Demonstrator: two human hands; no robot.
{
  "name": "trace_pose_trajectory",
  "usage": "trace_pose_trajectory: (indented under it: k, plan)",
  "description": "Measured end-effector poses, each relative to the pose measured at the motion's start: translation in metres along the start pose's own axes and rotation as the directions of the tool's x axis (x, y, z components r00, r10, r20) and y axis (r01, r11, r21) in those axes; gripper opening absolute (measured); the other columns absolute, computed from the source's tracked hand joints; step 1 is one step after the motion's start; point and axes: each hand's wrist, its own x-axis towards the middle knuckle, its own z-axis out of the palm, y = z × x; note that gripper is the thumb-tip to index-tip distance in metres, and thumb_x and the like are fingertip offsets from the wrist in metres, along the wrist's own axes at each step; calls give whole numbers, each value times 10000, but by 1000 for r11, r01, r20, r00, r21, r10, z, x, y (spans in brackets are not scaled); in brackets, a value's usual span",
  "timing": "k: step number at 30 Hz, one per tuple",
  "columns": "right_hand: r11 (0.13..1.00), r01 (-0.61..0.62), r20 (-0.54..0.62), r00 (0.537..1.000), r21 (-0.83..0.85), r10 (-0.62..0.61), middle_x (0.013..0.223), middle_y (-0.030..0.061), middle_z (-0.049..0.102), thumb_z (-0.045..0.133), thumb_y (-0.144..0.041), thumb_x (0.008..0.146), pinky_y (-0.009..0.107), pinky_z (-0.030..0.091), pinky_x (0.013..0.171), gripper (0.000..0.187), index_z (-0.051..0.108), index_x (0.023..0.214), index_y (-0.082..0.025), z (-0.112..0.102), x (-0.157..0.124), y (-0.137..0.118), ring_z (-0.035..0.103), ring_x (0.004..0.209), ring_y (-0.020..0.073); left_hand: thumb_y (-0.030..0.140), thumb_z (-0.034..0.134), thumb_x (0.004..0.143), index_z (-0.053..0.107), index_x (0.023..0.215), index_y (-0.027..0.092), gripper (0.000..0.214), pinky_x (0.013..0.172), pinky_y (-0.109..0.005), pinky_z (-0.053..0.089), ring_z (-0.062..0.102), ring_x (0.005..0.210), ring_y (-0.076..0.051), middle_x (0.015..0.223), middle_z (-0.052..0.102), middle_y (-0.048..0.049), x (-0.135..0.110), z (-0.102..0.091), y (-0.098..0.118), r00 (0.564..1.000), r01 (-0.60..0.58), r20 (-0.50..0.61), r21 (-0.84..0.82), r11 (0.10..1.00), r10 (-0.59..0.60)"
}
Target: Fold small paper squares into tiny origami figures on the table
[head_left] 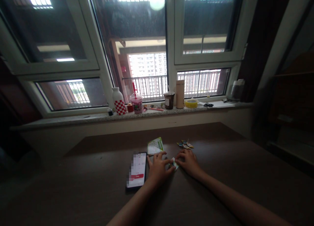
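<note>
Between my two hands, on the brown table, is a small piece of folded paper [175,165], pale with some green. My left hand [159,169] pinches its left side with thumb and forefinger, the other fingers bent above the table. On the opposite side, my right hand [188,162] has its fingertips closed on the paper's edge. The fingers hide part of the paper, so its exact folded shape is unclear. Just beyond my right hand lies a cluster of small, pointed folded-paper pieces [185,144], coloured yellow, blue and white. A green-and-white sheet or pad of paper [155,146] lies beyond my left hand.
A phone [137,170] with a lit screen lies left of my left hand on the table [98,173]. Along the windowsill [98,119] stand a red-and-white checked bottle [119,103], drink cups, a tan flask [180,94], yellow tape [191,103] and scissors [208,105].
</note>
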Motion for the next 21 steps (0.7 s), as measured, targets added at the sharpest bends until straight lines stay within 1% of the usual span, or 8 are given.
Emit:
trace_pose_trajectory:
  k: [3,6,11,15,21]
  plan:
    - [1000,14,8,1000,-20,-14,1099,49,636,652,-343,815,404,342,981,133,748,847,-257,1,1,0,497,1135,254,495,662,796,710,1051,436,266,1086,-743,8,396,1313,-325,1383,519,-12,0,2,-2,1000,-11,-1,-14,1000,11]
    - [998,59,15,998,-37,-58,1120,59,632,634,-328,828,397,345,979,143,740,848,-233,3,2,1,482,1141,255,498,657,800,710,1047,442,260,1082,-748,-4,392,1316,-326,1386,517,-7,1,3,-3,1000,-18,-3,-12,1000,18]
    - [992,105,1,994,-64,-105,1128,73,627,620,-295,835,383,352,986,134,728,847,-216,5,2,1,467,1131,253,497,652,802,709,1049,440,260,1084,-745,-1,389,1318,-331,1392,511,-4,1,2,-1,1000,-19,8,13,1000,19]
    - [993,92,7,996,-68,-92,1110,72,623,620,-309,840,382,355,994,140,725,863,-218,5,1,0,466,1124,255,471,652,804,697,1056,417,261,1087,-742,23,399,1307,-324,1384,515,0,1,1,1,1000,-27,1,27,999,27]
    - [998,50,-13,999,-44,-51,1128,84,606,646,-297,815,388,349,1025,115,720,859,-220,4,2,-1,472,1150,260,432,675,797,707,1053,405,260,1111,-707,18,396,1296,-313,1387,508,-1,0,-1,3,999,-33,-6,22,999,33]
